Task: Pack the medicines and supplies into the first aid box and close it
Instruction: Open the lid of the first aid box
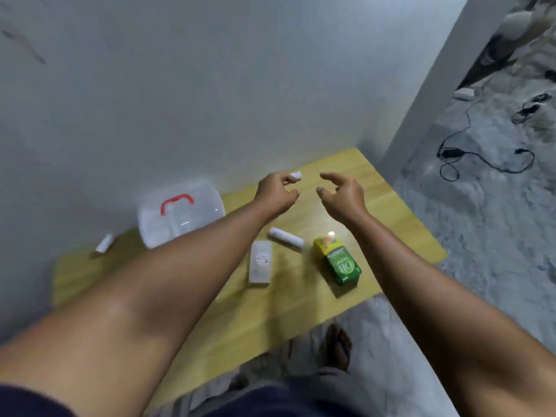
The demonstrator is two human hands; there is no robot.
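Nothing looks packed yet, as far as I can judge: the box (180, 215), clear with a red handle, sits shut at the table's (240, 320) far left against the wall, and the supplies lie loose outside it. A white tube (285, 237) and a flat white pack (260, 266) rest near the middle, touching or nearly so; a green carton (338, 258) stands just to their right. A small white item (103, 243) lies at the left edge, beyond the box, and another white item (296, 175) shows at the far side, just past the fingertips of the left hand (276, 194).

Both hands hover above the table, apart, fingers loosely curled and holding nothing; the right hand (340, 194) is level with the left. Whether the left touches that far item I cannot tell. Left to do: open the box, load five items, close it.

Cables (481, 155) lie on the floor to the right, well clear. The left forearm crosses in front of the box.
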